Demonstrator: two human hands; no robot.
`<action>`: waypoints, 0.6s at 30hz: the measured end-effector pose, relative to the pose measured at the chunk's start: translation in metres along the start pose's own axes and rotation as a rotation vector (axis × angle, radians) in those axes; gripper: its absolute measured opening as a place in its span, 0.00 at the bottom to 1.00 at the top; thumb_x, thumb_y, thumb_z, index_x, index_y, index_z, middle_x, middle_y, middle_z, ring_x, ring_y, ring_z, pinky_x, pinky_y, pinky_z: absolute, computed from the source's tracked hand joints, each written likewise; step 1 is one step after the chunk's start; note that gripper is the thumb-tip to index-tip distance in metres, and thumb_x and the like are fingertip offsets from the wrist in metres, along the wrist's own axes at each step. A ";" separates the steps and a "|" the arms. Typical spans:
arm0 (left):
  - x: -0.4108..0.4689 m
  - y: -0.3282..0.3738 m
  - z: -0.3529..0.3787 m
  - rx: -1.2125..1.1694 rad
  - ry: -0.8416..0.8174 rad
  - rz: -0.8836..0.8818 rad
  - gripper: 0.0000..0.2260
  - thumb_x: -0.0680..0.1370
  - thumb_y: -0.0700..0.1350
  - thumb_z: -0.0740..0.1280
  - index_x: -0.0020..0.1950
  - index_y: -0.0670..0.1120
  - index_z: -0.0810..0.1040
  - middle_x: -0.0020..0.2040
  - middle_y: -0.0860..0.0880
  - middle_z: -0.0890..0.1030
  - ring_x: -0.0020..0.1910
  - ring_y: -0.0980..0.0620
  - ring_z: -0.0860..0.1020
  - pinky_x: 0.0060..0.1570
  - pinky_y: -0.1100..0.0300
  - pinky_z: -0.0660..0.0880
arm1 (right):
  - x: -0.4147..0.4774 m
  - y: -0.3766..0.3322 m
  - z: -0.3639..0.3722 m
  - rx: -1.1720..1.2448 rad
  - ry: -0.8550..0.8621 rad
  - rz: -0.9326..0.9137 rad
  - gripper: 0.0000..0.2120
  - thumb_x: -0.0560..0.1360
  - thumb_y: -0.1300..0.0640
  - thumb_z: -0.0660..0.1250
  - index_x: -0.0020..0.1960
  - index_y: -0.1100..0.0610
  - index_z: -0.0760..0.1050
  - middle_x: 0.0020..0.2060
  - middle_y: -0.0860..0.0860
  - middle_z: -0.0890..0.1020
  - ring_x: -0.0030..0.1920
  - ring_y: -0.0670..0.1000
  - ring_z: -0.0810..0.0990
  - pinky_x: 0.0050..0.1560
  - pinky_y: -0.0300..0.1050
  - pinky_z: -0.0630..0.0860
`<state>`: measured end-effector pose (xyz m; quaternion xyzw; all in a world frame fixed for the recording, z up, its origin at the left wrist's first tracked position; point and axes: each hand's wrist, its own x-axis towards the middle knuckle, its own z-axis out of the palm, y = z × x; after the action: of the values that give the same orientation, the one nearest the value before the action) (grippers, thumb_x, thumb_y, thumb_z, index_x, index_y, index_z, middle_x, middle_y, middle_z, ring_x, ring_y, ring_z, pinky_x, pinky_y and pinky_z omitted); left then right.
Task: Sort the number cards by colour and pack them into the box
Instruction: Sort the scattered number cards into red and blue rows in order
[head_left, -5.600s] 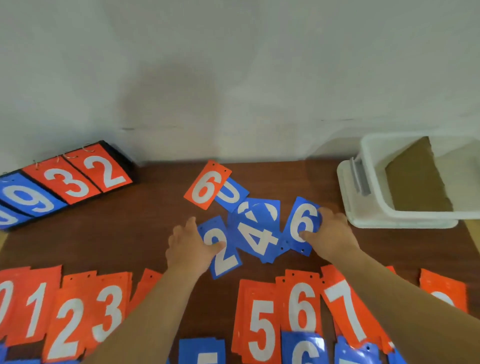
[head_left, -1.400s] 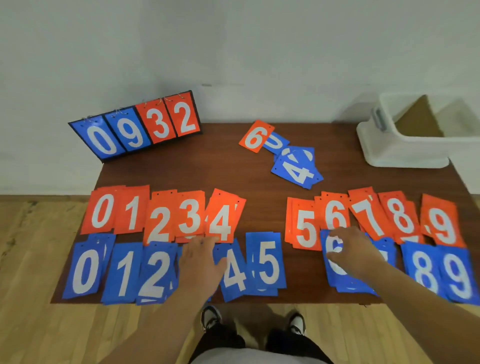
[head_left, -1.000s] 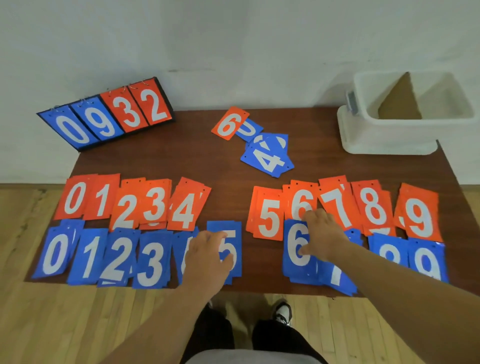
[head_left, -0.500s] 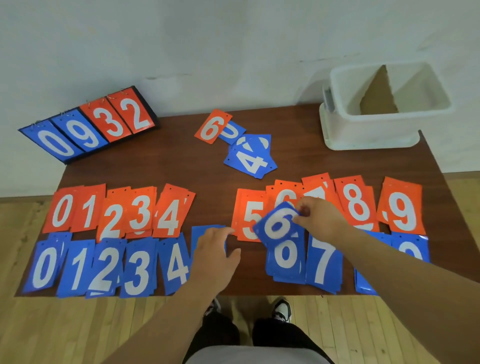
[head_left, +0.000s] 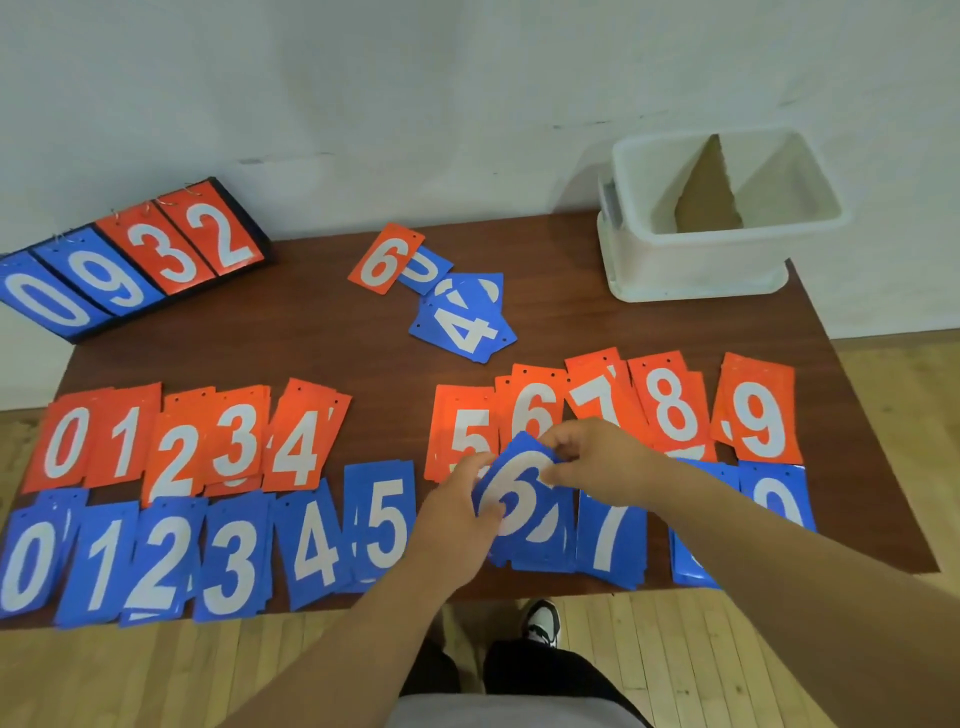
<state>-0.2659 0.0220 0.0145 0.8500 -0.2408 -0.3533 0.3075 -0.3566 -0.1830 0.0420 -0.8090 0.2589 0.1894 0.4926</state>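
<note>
One blue 6 card (head_left: 515, 496) is pinched by the left hand (head_left: 457, 519) and right hand (head_left: 597, 462) near the front edge of the table (head_left: 311, 353); a cardboard divider (head_left: 707, 200) is seen in the white box (head_left: 696, 265) at its far right corner.

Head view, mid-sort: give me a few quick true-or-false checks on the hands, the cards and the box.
1. Both the left hand and the right hand hold the blue 6 card. True.
2. The white box already holds number cards. False: only a brown cardboard divider shows inside.
3. A loose orange 6 card lies at the far middle of the table, overlapping a blue card. True.
4. The orange piles lie nearer the person than the blue piles. False: the blue piles run along the near edge, with the orange piles behind them.
5. The scoreboard at the far left reads 0 9 3 2. True.
</note>
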 end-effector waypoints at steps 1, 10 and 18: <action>0.000 -0.003 -0.003 -0.017 0.028 -0.022 0.22 0.82 0.50 0.67 0.74 0.58 0.65 0.67 0.55 0.75 0.61 0.57 0.75 0.44 0.74 0.77 | 0.005 0.001 0.004 -0.022 0.046 0.010 0.15 0.76 0.51 0.72 0.62 0.51 0.78 0.56 0.47 0.81 0.57 0.48 0.80 0.56 0.46 0.82; -0.027 -0.053 -0.040 -0.033 0.213 -0.293 0.25 0.82 0.43 0.65 0.76 0.60 0.63 0.74 0.50 0.71 0.61 0.51 0.77 0.36 0.67 0.73 | 0.052 0.033 0.043 -0.699 0.229 0.076 0.33 0.64 0.37 0.77 0.61 0.51 0.71 0.58 0.51 0.72 0.58 0.53 0.72 0.58 0.50 0.77; -0.033 -0.063 -0.040 -0.087 0.246 -0.312 0.26 0.82 0.43 0.66 0.77 0.58 0.63 0.74 0.52 0.71 0.68 0.53 0.73 0.35 0.73 0.74 | 0.055 0.027 0.041 -0.563 0.212 0.072 0.22 0.71 0.45 0.76 0.59 0.51 0.72 0.47 0.47 0.80 0.45 0.49 0.79 0.47 0.46 0.81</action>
<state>-0.2444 0.1010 0.0081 0.8997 -0.0515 -0.3003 0.3125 -0.3312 -0.1697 -0.0260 -0.9193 0.2746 0.1854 0.2122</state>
